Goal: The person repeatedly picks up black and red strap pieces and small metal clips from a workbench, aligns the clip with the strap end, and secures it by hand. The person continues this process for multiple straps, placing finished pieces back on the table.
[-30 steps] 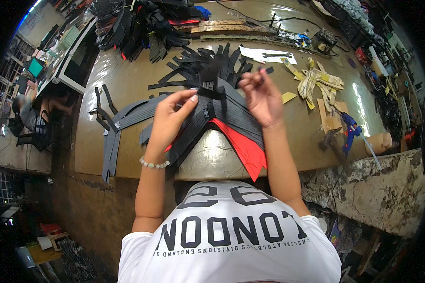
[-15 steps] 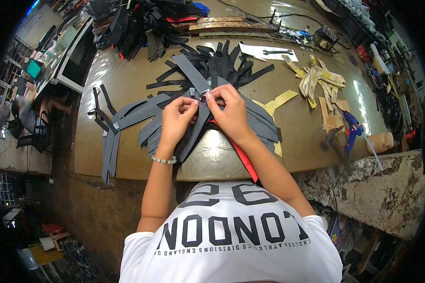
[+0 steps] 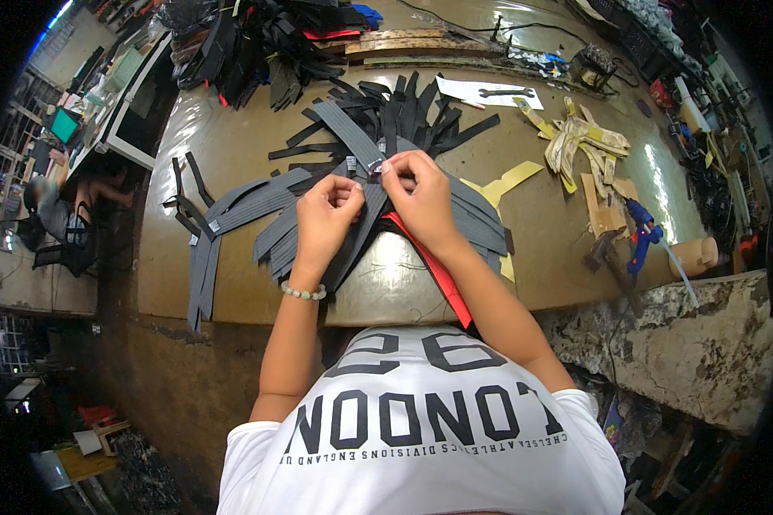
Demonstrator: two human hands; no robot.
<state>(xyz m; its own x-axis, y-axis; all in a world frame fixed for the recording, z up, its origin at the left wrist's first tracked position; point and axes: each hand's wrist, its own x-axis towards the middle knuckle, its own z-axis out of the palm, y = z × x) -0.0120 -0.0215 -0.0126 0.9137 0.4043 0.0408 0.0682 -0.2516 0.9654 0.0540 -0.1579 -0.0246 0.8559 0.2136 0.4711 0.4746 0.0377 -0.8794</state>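
In the middle of the table, a grey ribbed strap (image 3: 345, 131) with a small white label near its lower end lies over a fan of similar straps. My right hand (image 3: 423, 199) is closed in a pinch at that labelled end. Just left of it, my left hand (image 3: 325, 221) has thumb and fingertips pressed together; whatever is between them is too small to make out. Grey straps (image 3: 275, 240) spread out beneath both hands, with narrow black strap ends (image 3: 408, 112) fanning away at the far side. A red strip (image 3: 442, 287) runs under my right forearm.
More grey straps (image 3: 202, 270) lie at the left. A black strap heap (image 3: 266, 51) and wooden boards (image 3: 425, 43) are at the back. To the right are a wrench (image 3: 505, 92) on paper, worn gloves (image 3: 580, 146), a hammer (image 3: 608, 253) and a blue glue gun (image 3: 640, 236). A person sits far left.
My left hand has drawn slightly away from the labelled strap end, widening the gap between my hands. My right hand stays at the label.
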